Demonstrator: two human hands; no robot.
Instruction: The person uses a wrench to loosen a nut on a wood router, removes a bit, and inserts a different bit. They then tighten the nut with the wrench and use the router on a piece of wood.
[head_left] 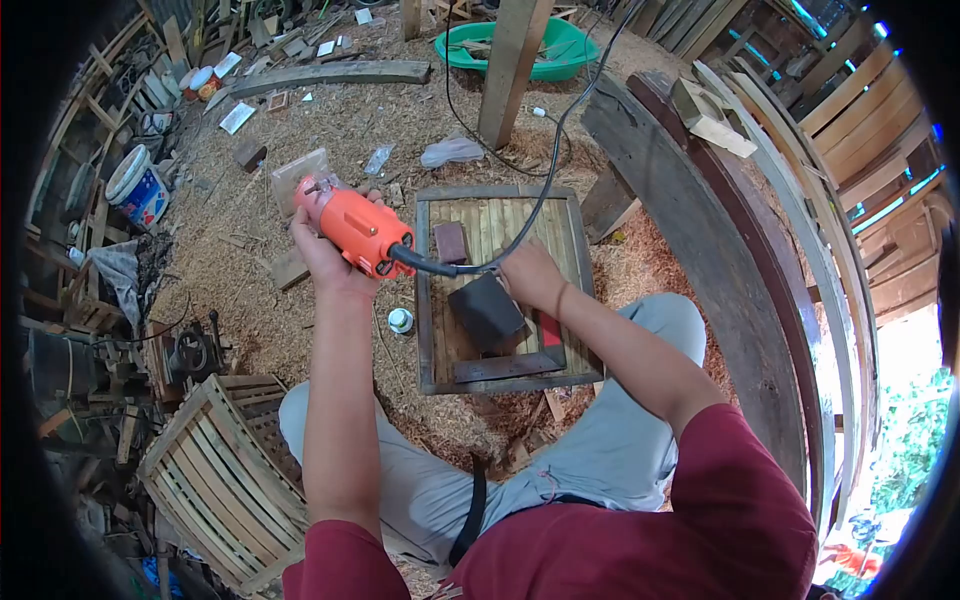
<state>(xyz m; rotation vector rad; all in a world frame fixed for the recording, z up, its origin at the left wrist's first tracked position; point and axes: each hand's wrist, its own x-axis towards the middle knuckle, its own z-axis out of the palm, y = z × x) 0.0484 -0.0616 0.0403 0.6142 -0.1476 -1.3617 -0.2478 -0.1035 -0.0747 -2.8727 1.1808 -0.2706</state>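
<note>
My left hand (325, 252) is wrapped round an orange trim router (352, 225) with a clear base, held up left of a low slatted wooden table (423, 290). A black cord (430, 264) runs from its end across the table. My right hand (530, 275) is over the table, fingers curled beside a dark block (487, 312). A thin metallic piece shows near its fingertips; what it grips is partly hidden. A small brown block (450, 243) and a dark flat strip (508, 367) lie on the slats, near a red piece (550, 330).
A white bottle (401, 320) stands left of the table on shavings. Long planks (700, 240) lean along the right. A post (512, 80) rises before a green basin (560, 70). A slatted wooden piece (225, 480) and a bucket (137, 185) are at left.
</note>
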